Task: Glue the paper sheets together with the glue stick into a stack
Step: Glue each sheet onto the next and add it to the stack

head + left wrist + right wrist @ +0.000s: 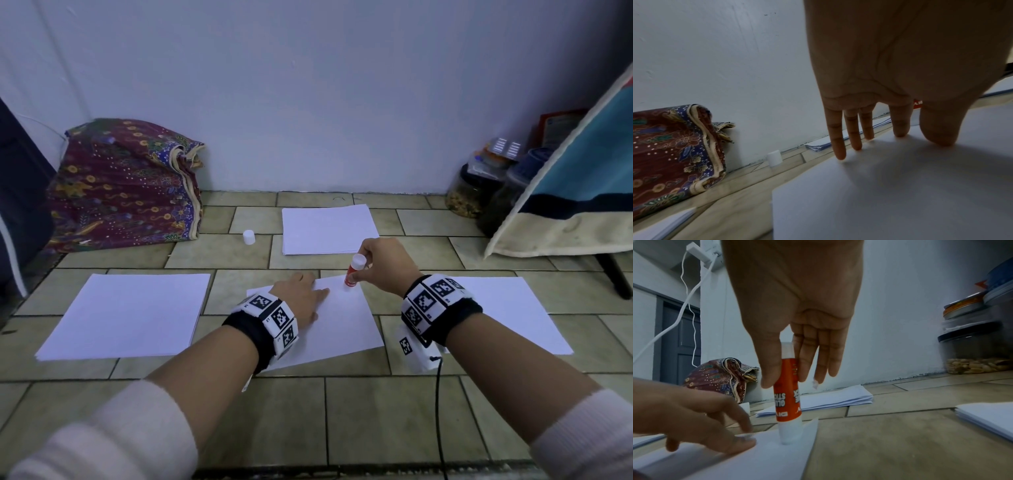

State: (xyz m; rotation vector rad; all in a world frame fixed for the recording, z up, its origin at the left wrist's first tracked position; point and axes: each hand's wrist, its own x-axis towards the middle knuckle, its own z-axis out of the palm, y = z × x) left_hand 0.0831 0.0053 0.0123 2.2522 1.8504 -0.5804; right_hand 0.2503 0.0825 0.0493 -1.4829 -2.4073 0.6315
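- Left hand lies flat, fingers straight and spread, tips pressing down on the sheet.
- Right hand pinches the upright glue stick between thumb and fingers, wrist raised.

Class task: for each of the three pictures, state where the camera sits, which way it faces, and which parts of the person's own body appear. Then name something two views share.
Head: worn high, looks forward and down at the tiled floor; shows both forearms.
Left wrist: low, looks along the left hand, whose fingers press the sheet.
Right wrist: low, looks along the right hand gripping the glue stick; also shows the left hand.
Shared: all three show the white cap.
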